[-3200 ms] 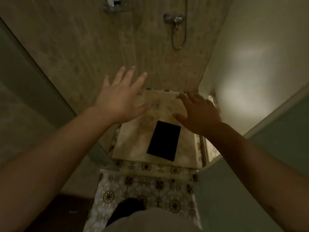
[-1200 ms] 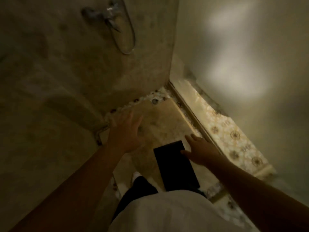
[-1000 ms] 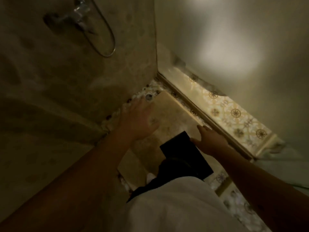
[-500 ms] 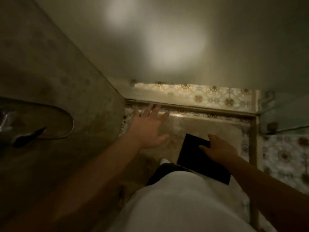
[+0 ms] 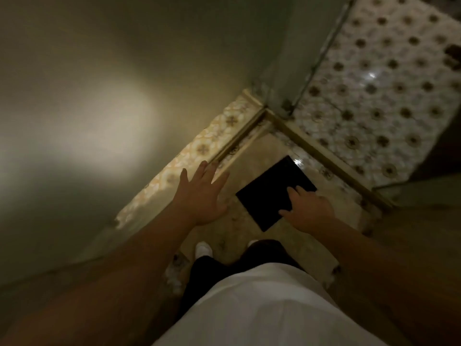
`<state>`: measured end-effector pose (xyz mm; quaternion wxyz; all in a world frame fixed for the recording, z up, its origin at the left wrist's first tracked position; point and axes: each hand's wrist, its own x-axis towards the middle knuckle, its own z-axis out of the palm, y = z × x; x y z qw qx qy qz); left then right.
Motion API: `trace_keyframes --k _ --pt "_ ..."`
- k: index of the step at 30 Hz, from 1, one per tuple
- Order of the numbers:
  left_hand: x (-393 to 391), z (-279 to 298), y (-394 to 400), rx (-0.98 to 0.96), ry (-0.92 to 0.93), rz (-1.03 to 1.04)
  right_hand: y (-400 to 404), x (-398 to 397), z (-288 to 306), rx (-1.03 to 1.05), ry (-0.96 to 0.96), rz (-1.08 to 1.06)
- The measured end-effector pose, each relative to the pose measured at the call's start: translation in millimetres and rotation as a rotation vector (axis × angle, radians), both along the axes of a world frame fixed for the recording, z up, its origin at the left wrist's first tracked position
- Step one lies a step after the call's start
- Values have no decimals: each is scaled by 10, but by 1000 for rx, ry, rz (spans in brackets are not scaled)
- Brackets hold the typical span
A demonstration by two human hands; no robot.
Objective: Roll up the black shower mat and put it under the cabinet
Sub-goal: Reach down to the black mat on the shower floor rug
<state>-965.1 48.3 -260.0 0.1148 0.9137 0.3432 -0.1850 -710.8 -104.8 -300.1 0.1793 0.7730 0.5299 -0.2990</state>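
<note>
A dim, beige stone shower floor [image 5: 262, 156] fills the centre of the view, stained and mottled. A raised kerb [image 5: 321, 156] edges it, running from about twelve o'clock down toward three o'clock. Beyond the kerb, at one to two o'clock, lies patterned floor tile [image 5: 384, 96] with dark round motifs on white and a small bright glint. A frosted glass panel [image 5: 87, 101] takes up nine to twelve o'clock, showing a soft glare patch and patterned tile through its lower edge. At six o'clock a white shirt [image 5: 264, 310], dark trousers [image 5: 207, 268] and a white shoe [image 5: 203, 248] show.
</note>
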Motion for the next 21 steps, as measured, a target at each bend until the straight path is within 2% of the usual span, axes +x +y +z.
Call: trace_keyframes --k 4,8,16,21 --pt "110 15 149 27 -53 -225 -341 -351 181 -19 43 -295" --pt "321 32 221 -18 -58 -281 -542 -583 263 -11 70 -505" --pt "788 -157 167 -47 34 -550 -762 -677 129 64 153 -719" --pt "1054 -424 248 -60 66 -655 -791 -700 -137 27 143 -771"
